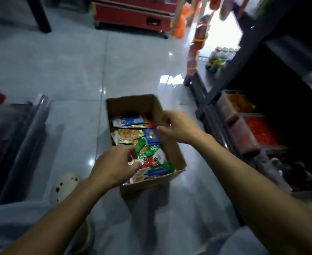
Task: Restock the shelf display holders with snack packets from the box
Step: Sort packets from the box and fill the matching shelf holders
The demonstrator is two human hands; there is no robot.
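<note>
Down on the glossy grey tiled floor (68, 70) sits the open cardboard box (171, 144), and it is packed with snack packets (144, 144) in blue, green, yellow, red and white, lying flat and overlapping. Both bare arms reach in from the bottom of the view. The left hand (114, 166) hovers over the near left part of the box, fingers curled down among the packets near a red and white one; the blur makes it impossible to tell whether it is actually pinching a packet. The right hand (179, 126) is over the box's right wall, fingers loosely curled with the fingertips at the edge of a blue packet (151, 135), and here too I cannot tell whether it grips anything. Off to the right stands the dark shelf unit (262, 52), and on its low level sit clear display holders (243, 129), one showing orange packets, the nearer one red packets. A white shoe with black spots (65, 186) rests on the floor just left of the left forearm. A red cabinet (135, 13) stands at the far end of the floor.
</note>
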